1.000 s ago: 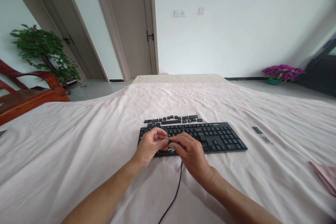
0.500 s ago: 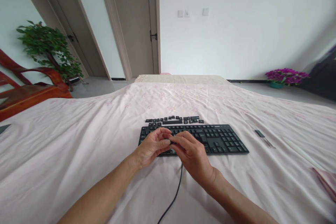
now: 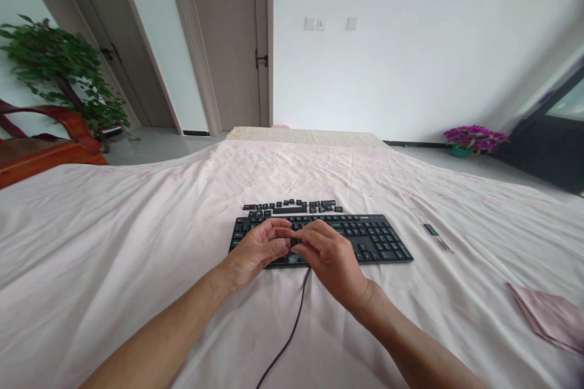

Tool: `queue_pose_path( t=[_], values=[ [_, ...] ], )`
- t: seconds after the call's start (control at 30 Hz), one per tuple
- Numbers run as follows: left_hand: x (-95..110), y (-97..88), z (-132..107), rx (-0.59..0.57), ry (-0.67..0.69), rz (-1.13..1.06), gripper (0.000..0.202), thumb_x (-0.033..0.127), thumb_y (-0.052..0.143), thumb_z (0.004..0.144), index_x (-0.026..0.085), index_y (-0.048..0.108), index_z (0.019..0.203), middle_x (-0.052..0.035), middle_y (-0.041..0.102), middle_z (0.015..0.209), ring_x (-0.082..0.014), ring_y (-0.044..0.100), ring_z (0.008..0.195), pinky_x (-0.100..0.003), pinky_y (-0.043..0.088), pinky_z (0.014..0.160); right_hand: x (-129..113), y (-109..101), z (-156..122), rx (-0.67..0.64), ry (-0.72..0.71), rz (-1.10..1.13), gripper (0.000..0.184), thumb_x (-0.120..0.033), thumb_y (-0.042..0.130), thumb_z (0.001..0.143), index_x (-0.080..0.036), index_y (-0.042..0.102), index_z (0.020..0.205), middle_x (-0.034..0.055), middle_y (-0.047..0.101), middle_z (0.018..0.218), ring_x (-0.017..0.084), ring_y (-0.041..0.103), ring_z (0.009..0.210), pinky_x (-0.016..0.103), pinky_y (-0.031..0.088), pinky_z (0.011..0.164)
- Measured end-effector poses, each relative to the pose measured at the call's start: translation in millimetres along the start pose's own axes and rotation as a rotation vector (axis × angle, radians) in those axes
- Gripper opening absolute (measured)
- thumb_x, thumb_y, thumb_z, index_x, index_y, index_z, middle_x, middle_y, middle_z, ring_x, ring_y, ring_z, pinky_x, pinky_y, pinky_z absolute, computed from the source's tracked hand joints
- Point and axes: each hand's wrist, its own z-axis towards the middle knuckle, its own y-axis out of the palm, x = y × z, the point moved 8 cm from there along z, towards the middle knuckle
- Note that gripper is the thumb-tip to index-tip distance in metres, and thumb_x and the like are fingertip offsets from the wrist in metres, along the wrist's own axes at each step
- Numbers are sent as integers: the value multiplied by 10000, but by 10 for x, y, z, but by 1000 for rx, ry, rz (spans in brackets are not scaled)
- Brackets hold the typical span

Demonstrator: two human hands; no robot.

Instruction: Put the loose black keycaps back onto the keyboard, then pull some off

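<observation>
A black keyboard (image 3: 369, 238) lies on a pale pink cloth (image 3: 137, 237). Both hands meet over its front middle. My left hand (image 3: 258, 250) has its fingers curled and pinched toward my right hand (image 3: 329, 256), whose fingertips pinch back; between them sits a small dark piece that I cannot make out clearly. A row of loose black keycaps (image 3: 292, 205) lies just behind the keyboard. A black cable (image 3: 287, 334) runs from under my hands toward me.
A small black tool (image 3: 431, 230) and a thin white stick (image 3: 490, 255) lie right of the keyboard; a folded pink cloth (image 3: 545, 316) is nearer right. A red wooden chair (image 3: 45, 146) and a green plant (image 3: 59, 67) stand at left. Purple flowers (image 3: 474, 137) sit far right.
The view has shifted a little, so the keyboard sits further left in the picture. Both hands stay pinched together over the keyboard's front edge, fingers slightly shifted.
</observation>
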Motion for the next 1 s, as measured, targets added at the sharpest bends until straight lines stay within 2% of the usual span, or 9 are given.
queue_pose_path(
  t=[0.1,0.17,0.23,0.33,0.4,0.5,0.67,1.0],
  values=[
    [285,-173,11,70,116,241,462,387,713,755,198,577,1153,-91,623,1123,-191,616,1012,-301,461,870,437,-339,51,66,129,-30,141,-282,635,827,-250,733,923,27,669,917,165,628,825,292,485,781],
    [512,-410,19,200,257,450,430,388,726,729,174,609,1083,-79,646,1068,-183,616,961,-295,454,864,800,-509,46,45,241,-69,132,-299,663,790,-249,740,885,16,678,872,173,635,793,294,481,742],
    [639,-696,19,368,344,604,396,433,672,758,165,625,1046,-71,668,996,-185,620,890,-307,465,826,1079,-572,12,-36,303,-109,124,-299,675,767,-243,746,852,14,686,844,175,640,770,295,476,740],
    [690,-1051,-15,625,422,853,373,467,605,779,186,650,1020,-49,674,958,-184,611,834,-303,468,784,1240,-528,-65,-152,303,-177,144,-309,664,768,-250,753,865,17,698,851,179,644,780,294,471,736],
    [637,-1195,-21,709,413,934,385,482,560,796,195,649,1037,-49,670,977,-188,612,833,-297,474,760,1213,-448,-111,-209,274,-215,148,-307,655,776,-259,753,876,15,702,863,182,644,801,289,467,731],
    [543,-1306,-11,741,382,983,399,481,526,806,202,646,1064,-55,669,1010,-192,617,843,-290,480,742,1106,-336,-149,-259,213,-281,140,-286,645,793,-267,751,884,8,700,880,180,638,840,279,459,728],
    [434,-1364,37,696,369,1003,371,449,531,800,205,651,1052,-49,677,1006,-186,617,829,-285,484,744,1034,-258,-171,-287,142,-397,139,-285,630,829,-262,746,902,7,689,868,177,622,848,276,447,745],
    [371,-1390,76,663,354,976,386,453,544,788,197,650,1058,-45,691,993,-183,623,832,-290,489,770,1017,-203,-167,-289,133,-509,153,-315,620,850,-273,749,921,13,688,870,174,622,851,271,433,712]
  ],
)
